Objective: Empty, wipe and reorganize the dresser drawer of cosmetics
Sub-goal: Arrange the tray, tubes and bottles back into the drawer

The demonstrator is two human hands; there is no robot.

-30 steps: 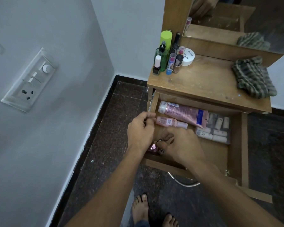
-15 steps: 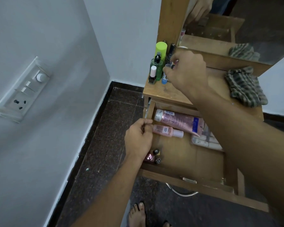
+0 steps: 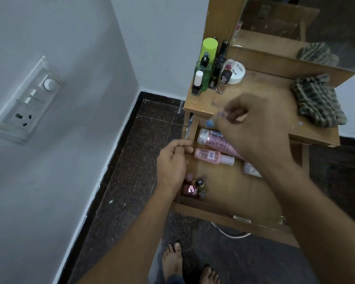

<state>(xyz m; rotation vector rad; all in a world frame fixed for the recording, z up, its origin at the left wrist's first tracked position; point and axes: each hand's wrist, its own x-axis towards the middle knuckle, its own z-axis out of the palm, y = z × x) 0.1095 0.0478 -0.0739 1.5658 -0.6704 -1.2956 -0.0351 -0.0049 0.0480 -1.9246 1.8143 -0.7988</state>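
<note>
Above the open drawer (image 3: 223, 181), right hand (image 3: 254, 130) pinches a blue-capped tube (image 3: 210, 123) (blurred); left hand (image 3: 172, 162) grips its side.

The right hand (image 3: 254, 132), a second ago down in the drawer (image 3: 234, 193) and then up at the cluster of bottles (image 3: 211, 68), is now over the worktop's (image 3: 264, 93) front edge, fingers pinching a small blue-ended tube (image 3: 210, 122), blurred. That tube no longer stands among the bottles.
</note>
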